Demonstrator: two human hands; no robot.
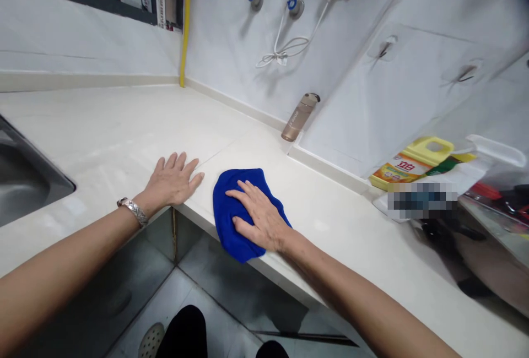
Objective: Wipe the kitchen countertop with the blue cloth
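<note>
My left hand [172, 180] lies flat on the pale countertop [124, 121], fingers spread and holding nothing, close to the inner corner of the counter. A patterned metal bracelet [134, 212] circles that wrist. To its right, my right hand [258, 216] rests palm down on a blue cloth [227, 234], fingers stretched out over it rather than wrapped round it. The cloth is spread on the counter, and its lower edge hangs over the front edge. Part of it is hidden under the hand.
A brown bottle [301, 117] leans against the wall. On the right are a yellow jug [407, 164], a blurred-out item and dark items. A metal sink [25, 182] is at left. A yellow pipe [185, 33] and a white cable [289, 49] run along the walls.
</note>
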